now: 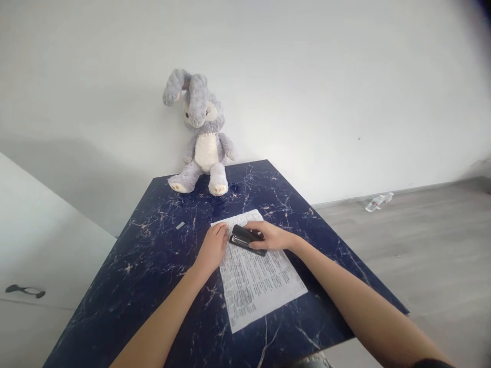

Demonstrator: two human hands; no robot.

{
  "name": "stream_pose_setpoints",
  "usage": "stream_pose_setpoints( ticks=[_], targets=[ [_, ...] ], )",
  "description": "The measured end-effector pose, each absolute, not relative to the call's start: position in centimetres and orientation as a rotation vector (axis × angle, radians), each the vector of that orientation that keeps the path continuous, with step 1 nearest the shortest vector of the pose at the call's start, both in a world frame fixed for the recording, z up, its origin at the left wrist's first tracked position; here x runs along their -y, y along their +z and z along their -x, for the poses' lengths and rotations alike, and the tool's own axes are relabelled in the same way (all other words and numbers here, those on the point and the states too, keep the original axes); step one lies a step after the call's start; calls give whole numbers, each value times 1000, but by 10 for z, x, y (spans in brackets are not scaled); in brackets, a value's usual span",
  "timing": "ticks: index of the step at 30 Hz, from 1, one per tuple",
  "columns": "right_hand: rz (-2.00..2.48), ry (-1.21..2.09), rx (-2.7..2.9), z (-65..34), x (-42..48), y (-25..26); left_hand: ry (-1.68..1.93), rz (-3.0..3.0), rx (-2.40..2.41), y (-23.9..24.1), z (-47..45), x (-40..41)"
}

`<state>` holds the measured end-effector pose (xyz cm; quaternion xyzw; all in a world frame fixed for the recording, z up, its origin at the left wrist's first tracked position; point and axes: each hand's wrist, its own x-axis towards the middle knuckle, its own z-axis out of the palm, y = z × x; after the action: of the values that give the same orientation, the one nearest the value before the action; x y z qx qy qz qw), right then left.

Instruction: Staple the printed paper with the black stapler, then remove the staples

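- In the head view, the printed sheet [264, 299] lies on the dark blue table [134, 286], slightly turned, with its near edge toward 6 o'clock, probably so that both arms can reach it easily.
- The black stapler [242, 233] is over the upper part of this sheet, at 12 o'clock from its centre. Its narrow gap looks to 10 o'clock, toward the upper left corner.
- The right hand [268, 236] holds the stapler: the thumb is on the near side and the other fingers are on the far side, a grip that seems good for squeezing.
- The left hand [215, 247] is at 10 o'clock, its fingers close together at the sheet's edge, perhaps to keep the paper steady. Whether they pinch it or only rest, I cannot tell.
- The plush rabbit [207, 152] sits at 11 o'clock near the wall [326, 92], probably there to leave the working place free.
- A small grey piece [180, 225] lies at 10 o'clock, apart from the sheet.
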<state>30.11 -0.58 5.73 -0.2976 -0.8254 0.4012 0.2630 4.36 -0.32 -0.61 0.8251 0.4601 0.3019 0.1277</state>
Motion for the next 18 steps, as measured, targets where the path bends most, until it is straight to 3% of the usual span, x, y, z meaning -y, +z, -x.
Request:
stream_pose_setpoints(
  ticks=[6, 13, 18],
  targets=[
    [698, 1511, 2248, -326, -2, 60, 917, -2364, -1327, -8, -34, -5],
    [635, 1780, 2034, -316, 0, 56, 1030, -2028, -1539, 8, -46, -9],
    [678, 1568, 2186, -314, 2, 56, 1538, -1541, -1379, 7, -38, -19]
  ],
)
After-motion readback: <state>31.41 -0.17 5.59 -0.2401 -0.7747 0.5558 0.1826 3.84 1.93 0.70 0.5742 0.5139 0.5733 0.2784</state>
